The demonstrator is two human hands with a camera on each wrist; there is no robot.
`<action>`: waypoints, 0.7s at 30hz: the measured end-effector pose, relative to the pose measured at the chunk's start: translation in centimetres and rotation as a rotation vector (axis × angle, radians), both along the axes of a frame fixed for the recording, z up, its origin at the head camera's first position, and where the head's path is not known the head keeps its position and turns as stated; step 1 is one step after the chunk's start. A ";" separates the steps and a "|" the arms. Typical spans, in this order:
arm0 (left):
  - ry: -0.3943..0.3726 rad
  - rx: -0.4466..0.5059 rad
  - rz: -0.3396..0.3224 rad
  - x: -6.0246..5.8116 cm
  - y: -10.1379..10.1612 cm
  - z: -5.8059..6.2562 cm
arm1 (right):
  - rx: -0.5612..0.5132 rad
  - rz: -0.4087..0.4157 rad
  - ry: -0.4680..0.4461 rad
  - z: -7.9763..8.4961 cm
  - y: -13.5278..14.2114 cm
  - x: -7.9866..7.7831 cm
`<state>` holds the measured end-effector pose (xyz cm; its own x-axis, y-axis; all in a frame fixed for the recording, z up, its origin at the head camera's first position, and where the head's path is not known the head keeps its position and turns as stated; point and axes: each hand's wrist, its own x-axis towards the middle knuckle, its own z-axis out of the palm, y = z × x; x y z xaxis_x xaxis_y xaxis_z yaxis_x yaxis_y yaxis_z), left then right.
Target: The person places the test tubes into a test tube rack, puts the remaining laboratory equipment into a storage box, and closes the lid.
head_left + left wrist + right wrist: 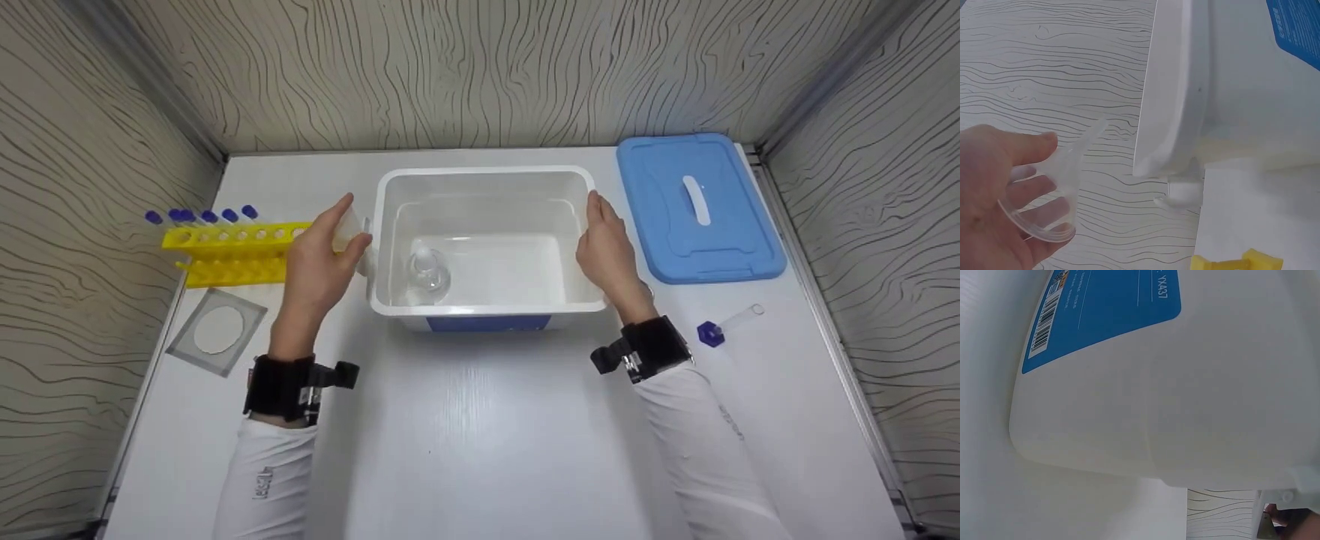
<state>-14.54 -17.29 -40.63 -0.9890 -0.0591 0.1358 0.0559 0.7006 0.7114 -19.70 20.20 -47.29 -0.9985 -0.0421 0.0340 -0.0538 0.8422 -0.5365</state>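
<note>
The left hand (315,262) pinches a funnel (1069,174), spout toward one o'clock in wrist view. The right hand (609,247) grips a tub (487,308), long axis nine-to-three from overhead.

Table (465,435): wide pass between the sleeves (262,469).
Tub (487,309): open above; flask (429,277) blocks the near left.
Left of tub: left hand (319,266), funnel (1067,169) and rack (236,271) crowd the way.
Lid (701,244) side: right hand (609,251) fills much of the gap.

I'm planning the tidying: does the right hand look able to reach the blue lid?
Probably yes: the blue lid lies beside the right hand, nothing visible between, once it leaves the bin.
</note>
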 end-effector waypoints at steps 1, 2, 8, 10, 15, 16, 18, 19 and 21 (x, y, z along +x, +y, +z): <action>-0.004 -0.006 -0.011 -0.1 0.3 0.1 | 0.000 -0.001 0.001 0.0 0.0 0.0; -0.007 -0.015 -0.023 -0.3 0.6 0.3 | -0.001 -0.001 0.004 0.0 0.0 0.0; -0.017 -0.068 -0.120 -1.1 2.5 0.9 | -0.005 -0.001 0.020 0.0 0.0 0.0; -0.018 -0.078 -0.159 -1.4 3.0 0.9 | -0.007 -0.002 0.020 0.0 0.0 0.0; -0.040 -0.097 -0.237 -2.1 4.1 0.7 | -0.005 0.002 0.032 0.0 0.0 0.0; -0.049 -0.102 -0.251 -2.2 4.3 0.6 | -0.005 0.001 0.033 0.0 -0.1 0.0; -0.068 -0.115 -0.272 -2.5 4.7 0.5 | -0.004 0.000 0.034 0.0 -0.1 0.0; -0.077 -0.122 -0.281 -2.7 4.8 0.4 | -0.004 0.002 0.034 0.0 -0.1 0.0; -0.098 -0.138 -0.299 -3.0 5.1 0.1 | -0.008 0.004 0.029 0.0 -0.1 0.1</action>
